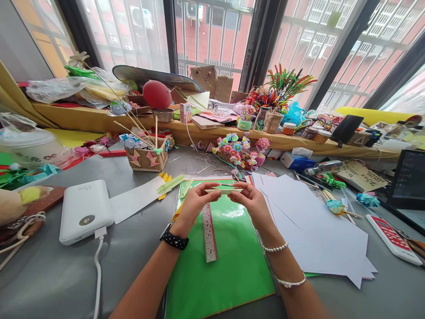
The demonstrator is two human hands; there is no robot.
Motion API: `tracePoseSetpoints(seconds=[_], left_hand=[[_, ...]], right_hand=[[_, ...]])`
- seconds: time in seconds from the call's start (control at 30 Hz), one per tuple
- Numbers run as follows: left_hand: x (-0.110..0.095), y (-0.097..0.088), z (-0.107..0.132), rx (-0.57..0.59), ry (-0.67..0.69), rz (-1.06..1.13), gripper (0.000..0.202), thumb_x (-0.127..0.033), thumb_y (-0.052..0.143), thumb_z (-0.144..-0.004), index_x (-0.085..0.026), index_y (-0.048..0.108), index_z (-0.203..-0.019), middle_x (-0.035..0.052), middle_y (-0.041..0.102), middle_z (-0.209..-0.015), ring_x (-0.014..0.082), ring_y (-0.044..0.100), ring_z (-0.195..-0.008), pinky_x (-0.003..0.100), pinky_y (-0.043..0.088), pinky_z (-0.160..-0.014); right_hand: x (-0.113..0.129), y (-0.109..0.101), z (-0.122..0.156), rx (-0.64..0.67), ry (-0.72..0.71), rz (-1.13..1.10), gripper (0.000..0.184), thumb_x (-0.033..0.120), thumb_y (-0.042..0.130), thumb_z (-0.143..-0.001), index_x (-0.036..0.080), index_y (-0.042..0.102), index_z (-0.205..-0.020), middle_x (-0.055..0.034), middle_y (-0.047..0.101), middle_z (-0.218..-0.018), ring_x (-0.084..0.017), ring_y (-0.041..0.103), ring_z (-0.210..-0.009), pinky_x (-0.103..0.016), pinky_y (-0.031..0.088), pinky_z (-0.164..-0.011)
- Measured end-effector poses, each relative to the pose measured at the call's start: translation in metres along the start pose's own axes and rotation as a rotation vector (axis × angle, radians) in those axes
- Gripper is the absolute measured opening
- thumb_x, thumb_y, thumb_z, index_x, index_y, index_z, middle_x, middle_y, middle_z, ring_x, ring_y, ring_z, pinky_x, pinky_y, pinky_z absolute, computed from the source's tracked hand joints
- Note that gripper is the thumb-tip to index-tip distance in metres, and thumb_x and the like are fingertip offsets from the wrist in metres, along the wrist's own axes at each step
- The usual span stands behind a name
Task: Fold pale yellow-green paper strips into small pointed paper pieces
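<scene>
Between my two hands is a small folded strip of pale green paper, held up level above the green board. My left hand pinches its left end between thumb and fingers. At the other end, the thumb and fingers of my right hand close on it in the same way. Below my left hand a white and red patterned ruler lies on the board. More folded light green paper pieces rest just left of the board's far edge, beside some orange-yellow folded ones.
White paper sheets spread to the right, near a calculator. A white power bank with a cable stands left. Behind are a cardboard box with sticks, pipe-cleaner flowers and a cluttered sill. A laptop sits far right.
</scene>
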State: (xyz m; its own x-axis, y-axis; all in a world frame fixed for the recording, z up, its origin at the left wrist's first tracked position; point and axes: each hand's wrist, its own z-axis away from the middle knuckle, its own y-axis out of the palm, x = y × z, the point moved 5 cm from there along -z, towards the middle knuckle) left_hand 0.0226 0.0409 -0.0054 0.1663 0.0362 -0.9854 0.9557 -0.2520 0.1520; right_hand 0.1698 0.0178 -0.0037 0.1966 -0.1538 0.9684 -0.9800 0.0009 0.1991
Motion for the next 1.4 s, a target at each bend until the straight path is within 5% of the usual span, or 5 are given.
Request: tracePoseSetpoints(seconds=[0.3, 0.63, 1.03, 1.4], left_hand=[[0.0, 0.0, 0.001, -0.148, 0.005, 0.187, 0.022, -0.028, 0.067, -0.056, -0.014, 0.061, -0.072, 0.0009, 0.06, -0.073, 0.0128, 0.056, -0.072, 0.025, 0.044, -0.072], [0.002, -0.004, 0.003, -0.215, 0.002, 0.171, 0.026, -0.033, 0.064, -0.059, -0.013, 0.065, -0.075, 0.0046, 0.064, -0.073, 0.0141, 0.058, -0.068, 0.028, 0.046, -0.072], [0.003, 0.01, 0.004, -0.052, 0.011, 0.067, 0.022, -0.033, 0.061, -0.062, -0.013, 0.065, -0.072, 0.0005, 0.062, -0.063, 0.0137, 0.057, -0.064, 0.028, 0.046, -0.07], [0.005, 0.002, 0.003, -0.169, -0.006, 0.291, 0.019, -0.027, 0.06, -0.064, -0.012, 0.064, -0.074, 0.0045, 0.066, -0.071, 0.0157, 0.06, -0.072, 0.028, 0.046, -0.073]], right_hand=[[-0.009, 0.007, 0.002, 0.05, 0.142, 0.028, 0.024, 0.029, 0.067, -0.055, 0.015, 0.06, -0.073, -0.0034, 0.065, -0.069, -0.017, 0.062, -0.067, -0.033, 0.047, -0.068], [-0.016, 0.013, 0.003, 0.056, 0.192, 0.088, 0.023, 0.029, 0.068, -0.053, 0.013, 0.061, -0.067, -0.0037, 0.065, -0.061, -0.014, 0.06, -0.055, -0.029, 0.047, -0.058], [-0.015, 0.016, 0.003, 0.068, 0.146, 0.159, 0.024, 0.038, 0.062, -0.06, 0.014, 0.062, -0.064, -0.0014, 0.062, -0.055, -0.013, 0.058, -0.054, -0.026, 0.047, -0.056], [-0.012, 0.023, 0.007, 0.131, 0.09, 0.264, 0.02, 0.035, 0.058, -0.066, 0.015, 0.058, -0.059, 0.0, 0.06, -0.052, -0.01, 0.055, -0.047, -0.022, 0.044, -0.049]])
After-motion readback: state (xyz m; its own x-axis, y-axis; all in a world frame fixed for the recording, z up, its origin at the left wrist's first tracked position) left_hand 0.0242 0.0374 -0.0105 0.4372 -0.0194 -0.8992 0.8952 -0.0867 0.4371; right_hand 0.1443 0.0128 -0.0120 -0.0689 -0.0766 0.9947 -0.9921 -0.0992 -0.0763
